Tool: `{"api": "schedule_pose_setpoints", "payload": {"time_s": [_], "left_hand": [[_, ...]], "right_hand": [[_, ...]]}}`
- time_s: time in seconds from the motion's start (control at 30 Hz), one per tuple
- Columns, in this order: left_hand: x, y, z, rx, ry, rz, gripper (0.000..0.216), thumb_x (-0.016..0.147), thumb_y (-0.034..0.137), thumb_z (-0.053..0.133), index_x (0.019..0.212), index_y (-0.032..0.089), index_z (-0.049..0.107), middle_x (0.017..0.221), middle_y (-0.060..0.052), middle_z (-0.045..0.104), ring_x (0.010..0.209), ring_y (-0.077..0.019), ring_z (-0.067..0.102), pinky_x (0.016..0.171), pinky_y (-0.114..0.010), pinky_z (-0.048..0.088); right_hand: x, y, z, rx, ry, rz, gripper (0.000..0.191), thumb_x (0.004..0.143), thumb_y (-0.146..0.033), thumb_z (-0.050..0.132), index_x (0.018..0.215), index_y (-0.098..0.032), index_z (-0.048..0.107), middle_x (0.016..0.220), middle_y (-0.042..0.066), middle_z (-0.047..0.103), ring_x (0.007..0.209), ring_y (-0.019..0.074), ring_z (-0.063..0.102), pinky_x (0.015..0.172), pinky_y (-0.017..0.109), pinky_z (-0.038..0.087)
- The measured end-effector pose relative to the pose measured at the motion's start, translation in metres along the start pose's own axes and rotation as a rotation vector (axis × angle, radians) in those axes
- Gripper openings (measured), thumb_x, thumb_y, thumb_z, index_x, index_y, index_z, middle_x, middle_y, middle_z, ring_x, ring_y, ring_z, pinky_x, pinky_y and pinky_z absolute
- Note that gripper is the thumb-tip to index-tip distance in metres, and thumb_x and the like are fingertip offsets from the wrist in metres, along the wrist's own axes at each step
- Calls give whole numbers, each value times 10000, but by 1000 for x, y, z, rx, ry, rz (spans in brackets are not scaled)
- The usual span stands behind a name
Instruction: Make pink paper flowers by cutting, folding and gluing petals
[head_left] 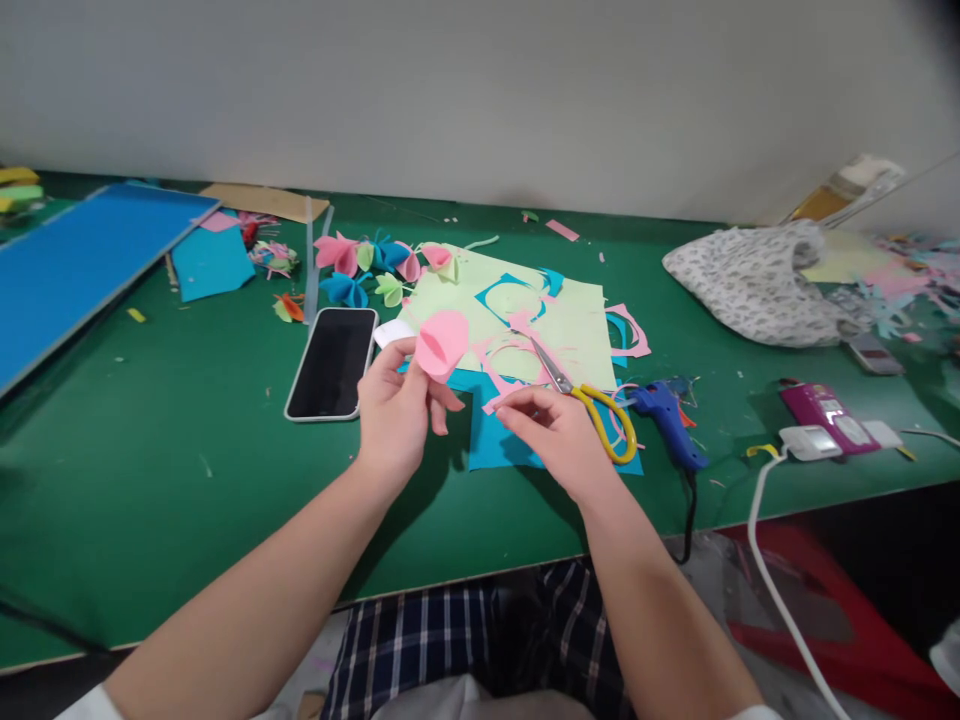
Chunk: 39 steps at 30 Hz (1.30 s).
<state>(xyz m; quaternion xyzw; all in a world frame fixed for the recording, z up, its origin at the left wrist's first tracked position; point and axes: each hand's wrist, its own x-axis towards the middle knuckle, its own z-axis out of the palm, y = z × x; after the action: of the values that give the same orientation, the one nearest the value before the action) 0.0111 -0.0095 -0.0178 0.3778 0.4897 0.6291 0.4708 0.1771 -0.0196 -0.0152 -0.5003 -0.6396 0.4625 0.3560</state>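
Note:
My left hand (397, 410) pinches a folded pink paper circle (442, 345) between thumb and fingers, raised above the table. To its right, my right hand (551, 430) is closed, fingertips pressed on a small bit of pink paper (491, 405). Whether this bit belongs to the pink cut-out scrap (487, 362) behind it I cannot tell. Just beyond the right hand lie scissors (611, 425) with yellow handles, blades over the pale green sheet (585, 340). Blue paper (495, 445) shows beneath. Several folded paper flowers (345, 290) in pink, blue and green lie behind my left hand.
A phone (334, 362) lies left of my left hand. On the right are a blue glue gun (671, 420) with a black cord, a purple box (829, 418), a white cable (765, 530) and a patterned cloth bag (750, 280). A blue board (90, 265) lies far left.

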Motion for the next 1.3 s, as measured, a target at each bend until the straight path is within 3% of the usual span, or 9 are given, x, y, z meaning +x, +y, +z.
{"api": "schedule_pose_setpoints", "payload": {"time_s": [0.07,0.2,0.4,0.53,0.7,0.83,1.07,1.3], "left_hand": [[-5,-1,4,16,37,31,131,855,338,527,843,214,489,487,61,630,214,-72,412,236,-153,252],[-15,-1,10,42,39,38,108,877,333,492,876,229,462,509,71,630,217,-71,417,242,-155,275],[-18,-1,11,39,41,14,34,863,248,502,884,225,489,423,98,538,310,-71,486,345,-142,382],[-11,-4,9,-50,-5,-41,42,843,248,517,846,209,500,387,103,488,294,-43,420,338,-121,317],[-5,-4,9,-164,-232,-345,98,775,245,552,754,189,474,351,103,446,246,-46,355,305,-137,267],[-6,-3,12,-115,-362,-485,55,750,189,558,751,169,507,357,73,475,246,-57,372,294,-141,235],[-7,-11,13,-15,-288,-499,61,779,225,568,783,172,538,435,65,509,324,-32,391,348,-126,267],[-6,-15,11,13,-292,-505,74,778,238,586,786,173,550,449,59,501,344,-36,375,354,-132,261]], "right_hand": [[-2,-4,6,210,29,69,140,770,-339,645,797,-205,677,790,6,668,692,128,573,602,243,444],[-6,-10,18,381,51,121,116,745,-328,678,760,-212,672,685,-24,619,621,100,521,562,214,415],[-12,-20,29,420,5,109,57,772,-280,654,765,-224,660,738,-18,655,662,108,573,620,231,453],[-13,-19,26,373,-19,77,133,761,-343,667,822,-225,668,754,-6,657,669,121,591,624,248,469],[-13,-17,15,172,101,-57,102,814,-298,612,827,-223,680,814,4,680,709,125,597,634,239,481],[-15,-20,13,-99,41,-178,110,832,-214,596,839,-231,704,801,-2,686,737,128,600,637,230,465],[-20,-19,21,-497,29,-314,181,849,-269,592,943,-201,731,776,28,634,667,133,596,629,258,465],[-19,-17,22,-619,-6,-319,164,848,-245,588,911,-188,728,806,31,632,681,138,602,620,257,463]]}}
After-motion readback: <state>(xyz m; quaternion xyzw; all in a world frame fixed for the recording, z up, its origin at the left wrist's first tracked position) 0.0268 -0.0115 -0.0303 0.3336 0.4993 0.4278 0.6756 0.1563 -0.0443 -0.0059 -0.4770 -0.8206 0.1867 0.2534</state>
